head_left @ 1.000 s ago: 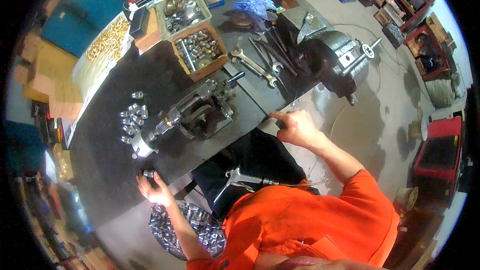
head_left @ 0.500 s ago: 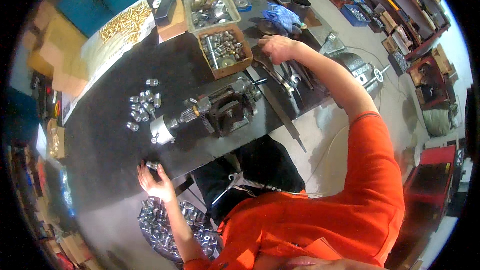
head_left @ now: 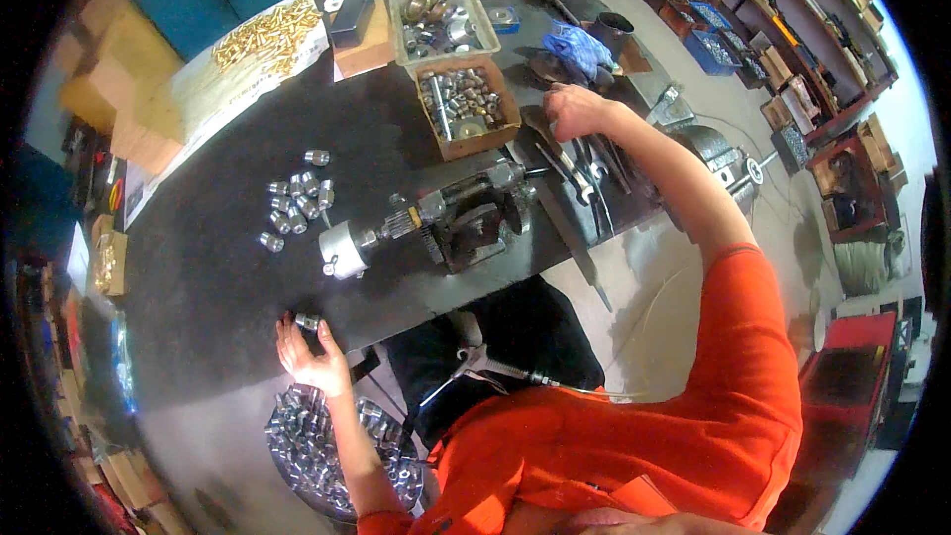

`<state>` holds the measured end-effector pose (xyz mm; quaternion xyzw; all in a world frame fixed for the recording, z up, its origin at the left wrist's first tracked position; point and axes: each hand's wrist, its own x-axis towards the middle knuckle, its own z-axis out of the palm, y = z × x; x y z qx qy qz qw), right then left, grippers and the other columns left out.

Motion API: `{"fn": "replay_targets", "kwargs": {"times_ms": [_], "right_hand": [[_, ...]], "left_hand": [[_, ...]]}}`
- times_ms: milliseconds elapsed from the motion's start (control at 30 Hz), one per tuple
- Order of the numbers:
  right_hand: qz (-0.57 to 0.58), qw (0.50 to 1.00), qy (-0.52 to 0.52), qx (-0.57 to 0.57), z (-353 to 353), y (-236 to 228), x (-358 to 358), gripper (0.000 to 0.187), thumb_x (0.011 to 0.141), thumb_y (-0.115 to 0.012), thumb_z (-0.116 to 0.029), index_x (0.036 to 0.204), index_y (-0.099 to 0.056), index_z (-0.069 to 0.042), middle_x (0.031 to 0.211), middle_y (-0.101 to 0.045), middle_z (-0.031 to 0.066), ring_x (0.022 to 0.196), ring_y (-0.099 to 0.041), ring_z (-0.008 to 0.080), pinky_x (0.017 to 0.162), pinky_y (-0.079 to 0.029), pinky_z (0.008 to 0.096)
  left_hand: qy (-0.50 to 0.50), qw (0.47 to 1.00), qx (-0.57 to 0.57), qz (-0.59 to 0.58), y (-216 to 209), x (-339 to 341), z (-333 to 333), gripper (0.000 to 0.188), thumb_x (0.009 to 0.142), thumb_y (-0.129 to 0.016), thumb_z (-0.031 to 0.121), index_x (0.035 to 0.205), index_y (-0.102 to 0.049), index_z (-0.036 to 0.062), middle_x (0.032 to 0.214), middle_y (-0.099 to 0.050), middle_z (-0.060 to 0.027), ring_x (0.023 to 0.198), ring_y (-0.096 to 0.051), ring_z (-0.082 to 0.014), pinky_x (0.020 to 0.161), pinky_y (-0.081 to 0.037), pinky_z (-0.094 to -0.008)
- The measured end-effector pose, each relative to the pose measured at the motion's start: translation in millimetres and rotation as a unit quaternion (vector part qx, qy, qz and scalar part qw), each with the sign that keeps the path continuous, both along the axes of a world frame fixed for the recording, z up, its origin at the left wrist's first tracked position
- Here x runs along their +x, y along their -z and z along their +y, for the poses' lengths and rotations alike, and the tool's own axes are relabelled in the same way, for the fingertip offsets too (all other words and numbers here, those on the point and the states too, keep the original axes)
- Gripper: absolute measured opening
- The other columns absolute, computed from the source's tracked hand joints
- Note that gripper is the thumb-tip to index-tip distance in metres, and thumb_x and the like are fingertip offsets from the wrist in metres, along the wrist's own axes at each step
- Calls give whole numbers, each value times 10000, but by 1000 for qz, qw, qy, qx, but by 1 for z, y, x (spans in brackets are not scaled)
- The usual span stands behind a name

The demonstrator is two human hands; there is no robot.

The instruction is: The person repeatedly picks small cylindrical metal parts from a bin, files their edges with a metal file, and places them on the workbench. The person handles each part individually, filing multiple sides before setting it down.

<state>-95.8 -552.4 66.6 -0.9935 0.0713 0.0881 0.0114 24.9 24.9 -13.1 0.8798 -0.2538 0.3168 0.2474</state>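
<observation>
Nearest the body, an air gun [head_left: 474, 365] lies across the dark lap, and a round heap [head_left: 302, 446] of shiny metal pieces sits low beneath the left forearm. At the near edge of the table [head_left: 198, 307], the left hand [head_left: 315, 367] is turned palm up, its grip narrowed on one fitting [head_left: 307, 323] between thumb and fingers. Just beyond stands a pale chuck [head_left: 343, 251] on a dark fixture [head_left: 475, 238], with a cluster [head_left: 300, 204] of similar pieces to its left. A file [head_left: 578, 248] lies right of the fixture, its tip past the edge. Farther over, the right hand [head_left: 580, 112] is down at the spanners [head_left: 572, 176]; I can't tell whether that grip has hold of anything. Behind are a parts box [head_left: 482, 146], a tub [head_left: 488, 28], a blue cloth [head_left: 575, 45] beside a dark cup [head_left: 611, 28], and, off left, brass pieces [head_left: 269, 38] on a white sheet [head_left: 203, 89].
</observation>
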Motion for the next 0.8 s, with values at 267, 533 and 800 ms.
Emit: {"fn": "replay_targets", "kwargs": {"times_ms": [267,533,800], "right_hand": [[-298,949,77,74,37,-54,-32,266,596,-664,-181,787,-683,3,830,-636,197,837,-623,364,746,-518,410],[-399,815,239,347,163,-68,-149,528,678,-394,194,1061,-702,2,1004,-710,99,994,-633,151,895,-457,256],[-63,858,116,496,336,-31,-150,787,590,-532,109,1348,-565,-98,936,-560,47,686,-474,123,581,-400,241]], "left_hand": [[0,1000,-4,-7,1,0,-5,407,859,-691,277,1117,-627,-31,1235,-638,-139,1205,-558,-345,1036,-383,-473],[-22,1000,-16,9,-5,0,6,414,807,-743,303,1084,-647,9,1209,-651,-104,1208,-563,-311,1039,-395,-463],[-25,995,-51,84,-9,-2,1,442,770,-749,292,1090,-650,4,1229,-639,-109,1255,-522,-293,1095,-331,-469]]}}
